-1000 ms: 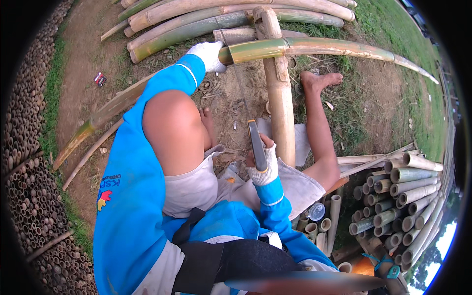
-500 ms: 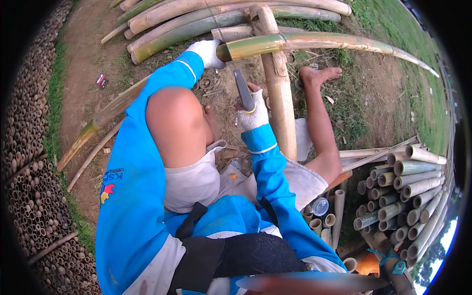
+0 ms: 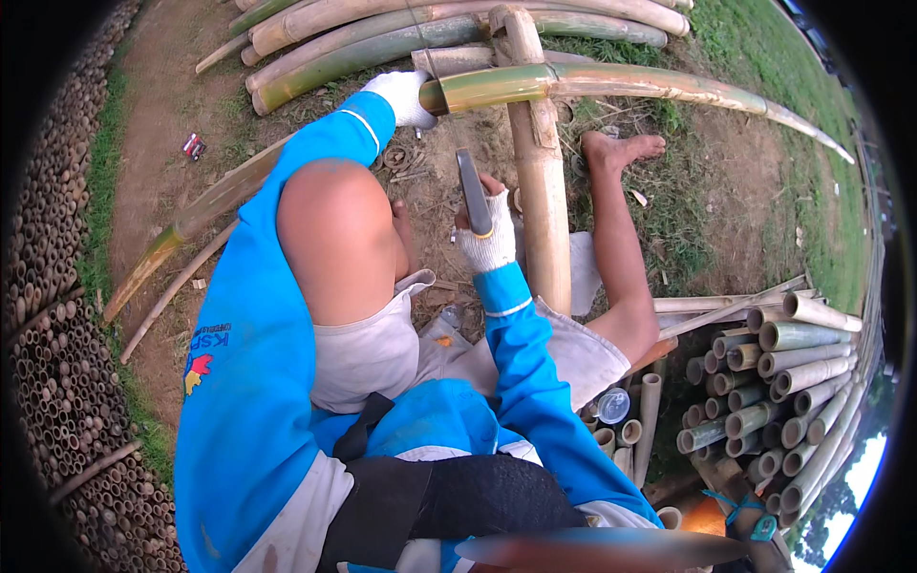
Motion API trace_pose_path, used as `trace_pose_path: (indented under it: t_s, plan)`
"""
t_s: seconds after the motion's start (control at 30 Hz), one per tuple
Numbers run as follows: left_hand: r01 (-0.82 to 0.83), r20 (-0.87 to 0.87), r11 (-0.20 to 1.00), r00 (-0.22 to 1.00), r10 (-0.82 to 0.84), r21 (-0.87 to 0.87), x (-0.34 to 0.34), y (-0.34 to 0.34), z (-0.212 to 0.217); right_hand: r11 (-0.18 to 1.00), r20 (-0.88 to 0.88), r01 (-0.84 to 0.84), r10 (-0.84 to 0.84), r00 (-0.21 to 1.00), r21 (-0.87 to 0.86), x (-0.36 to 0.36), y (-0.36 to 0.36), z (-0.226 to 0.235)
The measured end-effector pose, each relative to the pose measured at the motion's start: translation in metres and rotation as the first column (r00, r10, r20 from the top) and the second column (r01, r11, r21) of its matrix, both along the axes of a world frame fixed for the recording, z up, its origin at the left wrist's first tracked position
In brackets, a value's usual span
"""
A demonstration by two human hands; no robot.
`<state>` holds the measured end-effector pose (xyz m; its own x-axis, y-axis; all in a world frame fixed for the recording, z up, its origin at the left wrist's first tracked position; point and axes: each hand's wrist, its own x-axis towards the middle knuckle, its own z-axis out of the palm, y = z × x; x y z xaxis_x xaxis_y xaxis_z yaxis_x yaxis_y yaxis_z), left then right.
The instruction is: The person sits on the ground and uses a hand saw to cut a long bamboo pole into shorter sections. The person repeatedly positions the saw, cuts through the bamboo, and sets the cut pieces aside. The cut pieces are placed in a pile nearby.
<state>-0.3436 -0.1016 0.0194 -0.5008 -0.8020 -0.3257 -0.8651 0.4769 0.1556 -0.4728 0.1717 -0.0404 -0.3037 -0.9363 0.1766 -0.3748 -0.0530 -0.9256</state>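
My left hand [image 3: 403,98], in a white knit glove, is wrapped round the near-left end of a green-and-tan bamboo pole [image 3: 497,88]. This pole lies across an upright bamboo post [image 3: 537,181]. My right hand [image 3: 491,234], in a white fingerless glove, is closed round the dark, yellow-edged handle of a hand saw [image 3: 473,196]. Its thin blade, seen edge-on, runs away from me across the pole close beside my left hand. How deep the blade sits in the bamboo cannot be made out.
Several bamboo poles [image 3: 373,59] lie beyond the post. A cut-bamboo stack [image 3: 793,372] stands at right, with a plastic cup [image 3: 613,406] nearby. More cut ends [image 3: 76,411] fill the left side. Long split pieces [image 3: 205,205] slant beside my left leg.
My right hand and the saw handle have drawn back toward my body. My left hand stays on the bamboo pole's end. The view has shifted slightly.
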Motion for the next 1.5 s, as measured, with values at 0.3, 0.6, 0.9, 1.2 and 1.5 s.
trace_pose_path:
  t_s: [0.3,0.6,0.9,1.2,1.5]
  plan:
    - [0.043,-0.063,0.999,0.997,-0.041,0.03,0.002,-0.006,-0.007,0.999,-0.014,-0.04,0.04,0.999,0.004,-0.012,0.156,0.027]
    - [0.013,0.001,1.0,1.0,-0.013,0.019,0.0,-0.005,-0.008,0.978,0.089,-0.071,0.054,0.995,0.196,-0.008,0.035,0.002]
    - [0.022,-0.042,0.999,0.999,-0.021,0.025,0.006,-0.002,-0.004,0.999,-0.151,-0.022,0.025,0.988,0.026,-0.015,0.121,0.011]
    - [-0.003,-0.023,0.999,1.0,0.004,0.035,0.002,0.003,0.001,0.998,-0.135,-0.044,0.048,0.99,0.036,-0.013,0.068,0.029]
    - [0.015,-0.076,1.0,0.997,-0.015,0.001,0.007,0.005,0.002,0.988,-0.009,-0.137,0.138,0.99,0.068,-0.026,0.094,-0.003]
